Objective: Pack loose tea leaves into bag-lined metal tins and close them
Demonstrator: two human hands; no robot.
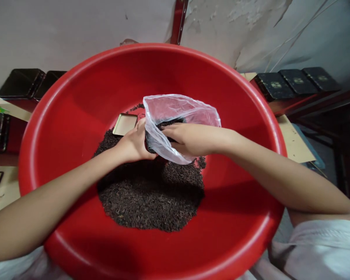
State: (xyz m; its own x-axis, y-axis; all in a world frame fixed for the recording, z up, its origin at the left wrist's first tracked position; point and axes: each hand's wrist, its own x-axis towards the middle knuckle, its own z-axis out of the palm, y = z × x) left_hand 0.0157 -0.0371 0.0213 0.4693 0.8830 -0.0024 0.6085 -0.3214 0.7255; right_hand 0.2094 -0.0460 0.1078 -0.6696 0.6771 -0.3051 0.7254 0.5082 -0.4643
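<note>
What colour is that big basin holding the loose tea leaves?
The basin is bright red all over, seen best in the head view.

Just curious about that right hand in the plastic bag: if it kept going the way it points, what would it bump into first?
Probably the left hand, gripping the bag opposite the right hand; depth is unclear.

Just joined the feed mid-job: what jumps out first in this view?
A huge red basin fills nearly the whole frame, with a dark heap of loose dried leaves at its bottom. Over the heap, the left hand and right hand grip a clear plastic bag at the centre. Black tins line the shelf at upper right.
</note>
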